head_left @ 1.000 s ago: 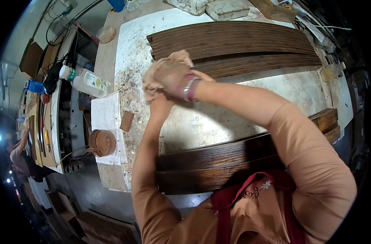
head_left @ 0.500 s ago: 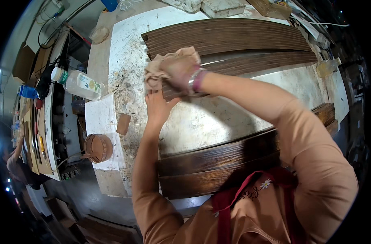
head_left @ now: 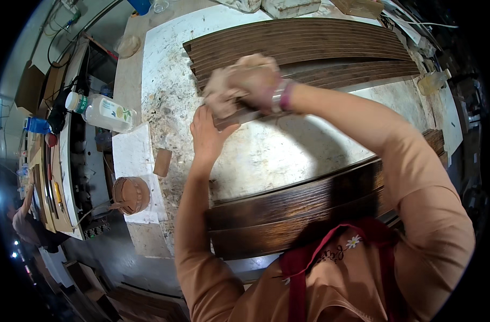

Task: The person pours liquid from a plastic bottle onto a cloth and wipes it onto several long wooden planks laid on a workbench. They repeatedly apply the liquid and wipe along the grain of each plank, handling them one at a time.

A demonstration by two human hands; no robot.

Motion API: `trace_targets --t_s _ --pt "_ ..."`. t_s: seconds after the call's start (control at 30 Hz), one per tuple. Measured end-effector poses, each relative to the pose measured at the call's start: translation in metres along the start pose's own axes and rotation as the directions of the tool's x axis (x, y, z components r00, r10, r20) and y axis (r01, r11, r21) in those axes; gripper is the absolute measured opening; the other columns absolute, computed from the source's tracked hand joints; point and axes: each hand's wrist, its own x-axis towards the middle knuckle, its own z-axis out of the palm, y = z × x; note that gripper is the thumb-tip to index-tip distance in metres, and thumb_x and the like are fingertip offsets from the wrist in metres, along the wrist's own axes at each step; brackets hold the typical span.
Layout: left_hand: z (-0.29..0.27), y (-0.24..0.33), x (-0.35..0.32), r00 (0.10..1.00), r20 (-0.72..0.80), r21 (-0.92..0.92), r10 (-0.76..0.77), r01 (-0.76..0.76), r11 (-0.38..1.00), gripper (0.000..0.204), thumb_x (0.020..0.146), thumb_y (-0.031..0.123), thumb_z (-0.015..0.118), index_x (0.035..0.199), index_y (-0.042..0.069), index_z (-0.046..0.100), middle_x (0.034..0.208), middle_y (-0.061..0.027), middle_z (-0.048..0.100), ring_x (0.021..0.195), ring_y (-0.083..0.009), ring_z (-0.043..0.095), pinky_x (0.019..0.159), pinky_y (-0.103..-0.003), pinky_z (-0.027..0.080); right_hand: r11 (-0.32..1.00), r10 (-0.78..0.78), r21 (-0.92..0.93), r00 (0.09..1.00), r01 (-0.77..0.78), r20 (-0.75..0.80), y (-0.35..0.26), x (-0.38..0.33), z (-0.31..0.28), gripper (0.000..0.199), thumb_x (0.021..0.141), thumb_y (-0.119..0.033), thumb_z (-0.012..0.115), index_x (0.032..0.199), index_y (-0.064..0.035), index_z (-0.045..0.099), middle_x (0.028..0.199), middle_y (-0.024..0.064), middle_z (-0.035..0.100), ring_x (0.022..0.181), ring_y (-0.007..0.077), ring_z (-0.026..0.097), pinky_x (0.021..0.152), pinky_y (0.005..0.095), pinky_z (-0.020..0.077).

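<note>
From where I stand, the step in hand looks like wiping: a crumpled beige cloth [head_left: 219, 88] is bunched under the right hand [head_left: 254, 88], pressed against a long dark-brown wooden board [head_left: 235, 118] beneath it. The right hand is closed over the cloth, though blur hides the separate fingers. The left hand [head_left: 208, 134] sits just below, thumb parted from the fingers, spread at the board's left end as if bracing it; how firmly it presses I can't tell. The next move, to my eye, calls for even pressure along the board's length, with that end steadied and the left fingers clear of the cloth. The right arm reaches across from the right with its elbow out, a purple band and silver bracelet [head_left: 277, 96] at the wrist, while the left forearm comes up fairly straight. Beyond the hands lies a row of dark-brown wooden strips [head_left: 304, 43]; nearer the body are glossy dark-brown boards [head_left: 271, 209]. Left of the left hand, on the stained white surface [head_left: 288, 150], are a small tan rectangular block [head_left: 162, 162] and a round brown tub [head_left: 143, 199].
</note>
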Motion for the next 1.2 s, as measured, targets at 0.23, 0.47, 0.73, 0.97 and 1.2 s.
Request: trace_targets --t_s 0.23,0.47,0.73,0.97,1.2 --pt "0.006 0.011 0.006 0.998 -0.053 -0.047 0.019 -0.021 0.999 0.073 0.076 0.033 0.079 0.131 0.000 0.047 0.130 -0.0159 0.051 0.126 -0.0341 0.044 0.102 -0.049 0.033 0.987 0.128 -0.117 0.978 -0.110 0.167 0.013 -0.064 -0.059 0.013 0.084 -0.017 0.066 0.092 -0.0076 0.062 0.093 0.0119 0.067 0.085 0.0293 0.066 0.077 0.0414 0.0527" --pt "0.018 -0.030 -0.007 0.981 0.185 -0.079 0.063 -0.050 0.996 0.059 0.078 0.016 0.073 0.132 0.007 0.051 0.143 -0.0131 0.041 0.134 -0.0285 0.036 0.108 -0.044 0.029 0.982 -0.188 0.068 0.956 0.177 0.224 -0.044 0.004 0.013 0.018 0.078 -0.017 0.068 0.093 -0.0096 0.061 0.093 0.0069 0.062 0.081 0.0292 0.064 0.071 0.0413 0.0518" --pt "0.003 0.010 0.001 1.000 -0.016 0.006 0.001 -0.001 1.000 0.080 0.078 0.035 0.077 0.140 0.002 0.037 0.140 -0.0166 0.041 0.133 -0.0322 0.038 0.105 -0.046 0.030 0.937 0.349 -0.073 0.911 -0.342 0.221 -0.037 -0.010 -0.017 0.035 0.086 -0.024 0.063 0.118 -0.0084 0.058 0.107 0.0138 0.065 0.092 0.0310 0.065 0.082 0.0411 0.0512" --pt "-0.017 0.016 -0.030 0.993 -0.109 -0.259 -0.053 0.023 0.966 0.053 0.082 0.025 0.075 0.124 0.000 0.054 0.119 -0.0147 0.061 0.107 -0.0310 0.059 0.089 -0.040 0.048 0.728 0.514 0.465 0.850 -0.504 0.117 0.031 -0.059 -0.045 0.041 0.090 -0.031 0.063 0.125 -0.0092 0.059 0.113 0.0167 0.063 0.101 0.0293 0.062 0.089 0.0376 0.0491" --pt "-0.026 0.023 -0.051 0.994 -0.009 -0.478 -0.107 0.090 0.874 0.051 0.080 0.009 0.076 0.125 0.001 0.053 0.108 -0.0092 0.063 0.097 -0.0163 0.060 0.080 -0.029 0.047 0.725 0.600 0.431 0.800 -0.537 -0.011 0.052 -0.108 -0.020 0.043 0.090 -0.036 0.064 0.117 -0.0028 0.059 0.102 0.0183 0.065 0.095 0.0287 0.061 0.089 0.0343 0.0464"
